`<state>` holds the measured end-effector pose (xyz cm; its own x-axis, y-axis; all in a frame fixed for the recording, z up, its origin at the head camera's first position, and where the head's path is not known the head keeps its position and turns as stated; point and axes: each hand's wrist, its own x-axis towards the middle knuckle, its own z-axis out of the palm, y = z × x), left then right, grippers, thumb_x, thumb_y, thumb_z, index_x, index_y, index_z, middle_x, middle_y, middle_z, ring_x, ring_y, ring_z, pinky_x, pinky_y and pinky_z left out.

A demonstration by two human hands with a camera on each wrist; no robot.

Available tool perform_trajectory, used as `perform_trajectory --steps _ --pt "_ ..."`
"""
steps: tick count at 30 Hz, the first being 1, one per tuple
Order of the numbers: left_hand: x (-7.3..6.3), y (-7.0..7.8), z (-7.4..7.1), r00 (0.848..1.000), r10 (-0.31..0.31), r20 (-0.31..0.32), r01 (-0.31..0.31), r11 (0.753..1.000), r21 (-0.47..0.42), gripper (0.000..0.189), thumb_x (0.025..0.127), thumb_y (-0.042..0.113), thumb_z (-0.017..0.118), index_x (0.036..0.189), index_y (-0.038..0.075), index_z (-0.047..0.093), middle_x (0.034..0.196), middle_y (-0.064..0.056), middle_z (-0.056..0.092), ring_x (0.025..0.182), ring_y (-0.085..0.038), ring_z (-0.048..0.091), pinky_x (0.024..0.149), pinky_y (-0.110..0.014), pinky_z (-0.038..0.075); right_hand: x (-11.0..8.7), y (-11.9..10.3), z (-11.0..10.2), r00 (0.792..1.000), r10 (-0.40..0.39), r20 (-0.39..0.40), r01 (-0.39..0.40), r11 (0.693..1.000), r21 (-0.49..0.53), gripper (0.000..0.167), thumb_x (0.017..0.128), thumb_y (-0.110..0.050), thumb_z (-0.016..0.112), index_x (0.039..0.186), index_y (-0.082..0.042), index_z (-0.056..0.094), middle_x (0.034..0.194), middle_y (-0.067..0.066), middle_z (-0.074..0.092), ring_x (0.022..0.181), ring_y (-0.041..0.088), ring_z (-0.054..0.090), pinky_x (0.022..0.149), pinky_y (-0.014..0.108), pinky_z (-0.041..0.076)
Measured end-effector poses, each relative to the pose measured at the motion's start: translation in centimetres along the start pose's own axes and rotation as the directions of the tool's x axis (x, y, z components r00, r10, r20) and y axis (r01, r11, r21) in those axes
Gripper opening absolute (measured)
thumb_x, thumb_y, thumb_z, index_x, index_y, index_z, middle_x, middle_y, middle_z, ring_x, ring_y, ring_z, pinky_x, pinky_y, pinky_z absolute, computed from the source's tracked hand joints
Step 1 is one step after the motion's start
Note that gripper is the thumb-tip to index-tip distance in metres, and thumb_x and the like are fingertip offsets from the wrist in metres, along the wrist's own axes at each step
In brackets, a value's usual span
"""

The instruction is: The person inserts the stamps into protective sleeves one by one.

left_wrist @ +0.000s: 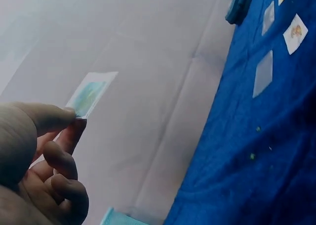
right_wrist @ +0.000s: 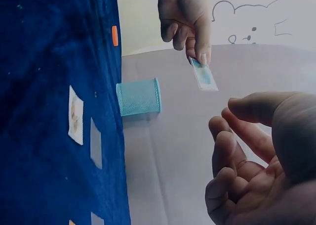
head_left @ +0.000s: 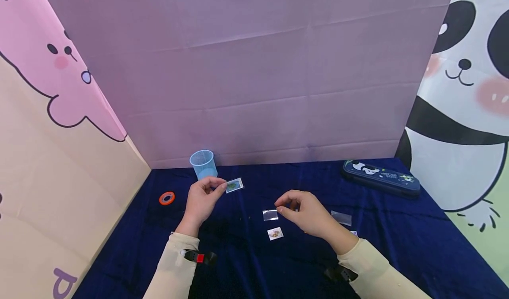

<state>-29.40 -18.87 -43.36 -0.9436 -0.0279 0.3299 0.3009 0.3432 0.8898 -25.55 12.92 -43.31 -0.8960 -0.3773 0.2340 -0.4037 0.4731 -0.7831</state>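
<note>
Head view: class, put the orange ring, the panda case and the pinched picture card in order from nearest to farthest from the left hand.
1. Pinched picture card: at the fingertips of the left hand.
2. Orange ring: just to that hand's left.
3. Panda case: far off to the right.

The blue cloth (head_left: 242,263) bears an orange ring (head_left: 161,199), mesh cup (head_left: 204,165), case (head_left: 379,179), films (head_left: 270,216) and cards (head_left: 275,233).
</note>
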Motion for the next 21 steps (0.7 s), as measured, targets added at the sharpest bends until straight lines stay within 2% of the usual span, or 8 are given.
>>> perform_trajectory --steps 5,10,16,21 --pt "0.2 -1.0 0.1 1.0 -0.015 0.002 0.015 1.0 0.018 0.011 0.097 0.011 0.076 0.107 0.01 0.08 0.095 -0.007 0.07 0.063 -0.018 0.045 0.053 -0.024 0.035 0.1 0.9 0.4 0.999 0.008 0.052 -0.005 0.999 -0.046 0.008 0.099 -0.02 0.074 0.107 -0.023 0.076 0.095 -0.006 0.066 0.075 0.018 0.057 0.053 0.029 0.044" --pt "0.2 -2.0 0.4 0.999 -0.045 0.017 0.045 0.998 0.035 0.014 0.096 0.009 0.075 0.109 0.006 0.079 0.094 -0.007 0.071 0.068 -0.02 0.046 0.056 -0.024 0.035 0.1 1.8 0.9 0.994 -0.008 0.105 0.018 0.995 -0.094 0.01 0.098 -0.019 0.076 0.106 -0.024 0.075 0.097 -0.01 0.066 0.072 0.015 0.057 0.056 0.029 0.047" --pt "0.2 -2.8 0.4 0.994 -0.107 0.024 0.104 0.989 0.106 0.008 0.097 0.018 0.077 0.102 0.014 0.081 0.097 -0.003 0.072 0.082 -0.024 0.055 0.07 -0.032 0.046 0.2 2.5 1.3 0.98 -0.047 0.195 0.076 0.986 -0.146 0.013 0.096 -0.019 0.078 0.108 -0.017 0.075 0.097 -0.011 0.066 0.067 0.011 0.055 0.059 0.029 0.048" --pt "0.2 -3.8 0.6 0.986 -0.147 0.084 0.136 0.983 0.119 0.008 0.098 0.02 0.075 0.1 0.015 0.081 0.098 -0.002 0.073 0.088 -0.023 0.059 0.076 -0.036 0.049 0.3 2.8 1.6 0.977 -0.026 0.214 0.063 0.983 -0.172 0.015 0.095 -0.018 0.078 0.109 -0.014 0.075 0.096 -0.01 0.066 0.066 0.011 0.054 0.059 0.03 0.047"
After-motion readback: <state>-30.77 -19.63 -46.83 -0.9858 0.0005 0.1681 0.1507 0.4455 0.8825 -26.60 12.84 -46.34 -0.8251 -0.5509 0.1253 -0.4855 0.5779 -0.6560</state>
